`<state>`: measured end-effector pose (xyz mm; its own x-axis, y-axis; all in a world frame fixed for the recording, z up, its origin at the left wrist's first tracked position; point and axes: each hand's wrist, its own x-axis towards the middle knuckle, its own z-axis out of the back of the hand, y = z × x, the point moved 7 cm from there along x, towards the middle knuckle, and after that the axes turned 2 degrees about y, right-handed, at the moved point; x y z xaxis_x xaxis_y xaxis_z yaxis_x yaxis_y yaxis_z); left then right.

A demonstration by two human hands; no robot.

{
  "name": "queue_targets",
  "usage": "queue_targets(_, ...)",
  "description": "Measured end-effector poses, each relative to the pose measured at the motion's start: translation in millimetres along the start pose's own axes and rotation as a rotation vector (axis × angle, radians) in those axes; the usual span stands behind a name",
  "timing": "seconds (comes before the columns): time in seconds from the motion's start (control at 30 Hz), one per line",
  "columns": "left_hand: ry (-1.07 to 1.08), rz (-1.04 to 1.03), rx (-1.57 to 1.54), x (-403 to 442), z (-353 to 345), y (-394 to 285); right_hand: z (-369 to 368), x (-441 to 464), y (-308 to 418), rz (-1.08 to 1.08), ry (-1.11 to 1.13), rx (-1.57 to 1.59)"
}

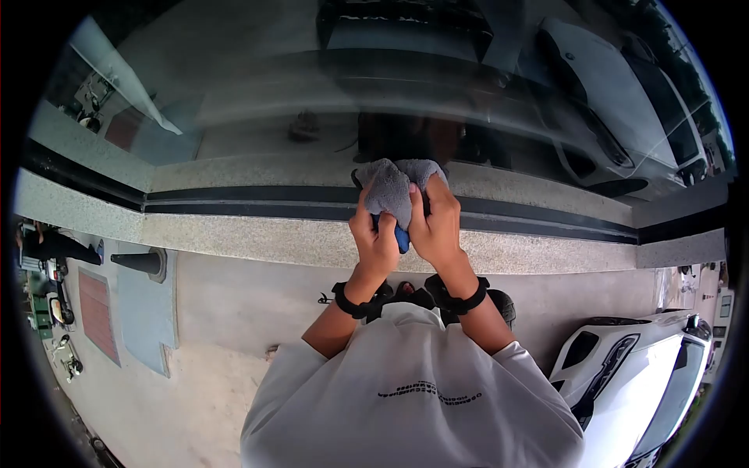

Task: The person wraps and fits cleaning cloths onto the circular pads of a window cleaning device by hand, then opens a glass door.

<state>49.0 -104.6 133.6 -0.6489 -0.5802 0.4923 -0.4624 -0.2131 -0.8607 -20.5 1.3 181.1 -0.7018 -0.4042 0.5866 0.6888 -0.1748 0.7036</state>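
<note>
A bunched grey cloth [388, 195] with a blue patch at its lower end is gripped between both hands, in front of a dark window pane [257, 101]. My left hand [376, 238] has its fingers wrapped round the cloth's left part, thumb on top. Closed on the right part is my right hand [434, 222], its thumb close to the middle fold. Both hands are side by side above the stone sill [289, 238] and the dark window frame [257, 200]. The cloth hides some of the fingertips.
At the right below stands a white car [624, 382], mirrored in the glass. On the left are a dark cone [144, 263], a grey floor plate [144, 312], a reddish mat [98, 312] and parked scooters [61, 304]. Another person [62, 243] is at the far left.
</note>
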Motion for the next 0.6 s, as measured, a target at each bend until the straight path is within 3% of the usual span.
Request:
queue_targets(0.2, -0.009, -0.286, 0.046, 62.3, 28.1, -81.0, 7.7, 44.5, 71.1, 0.248, 0.04, 0.161)
queue_targets(0.3, 0.035, -0.214, 0.228, 55.6, 36.0, -55.2, 6.1, 41.4, 74.5, 0.294, 0.039, 0.12)
queue_targets(0.37, 0.022, -0.304, 0.338, 41.0, 29.9, -33.3, -5.0, 26.3, 45.0, 0.251, 0.022, 0.084)
queue_targets(0.5, 0.119, -0.057, 0.313, -8.7, 28.5, 34.9, -21.8, -27.2, -18.0, -0.013, 0.163, 0.014)
queue_targets(0.57, 0.171, 0.154, 0.384, -36.0, 29.5, 65.1, -26.3, -63.3, -47.2, -0.205, 0.34, -0.003)
queue_targets(0.6, 0.226, 0.125, 0.387, -45.8, 32.0, 76.5, -29.2, -72.9, -58.3, -0.3, 0.429, -0.011)
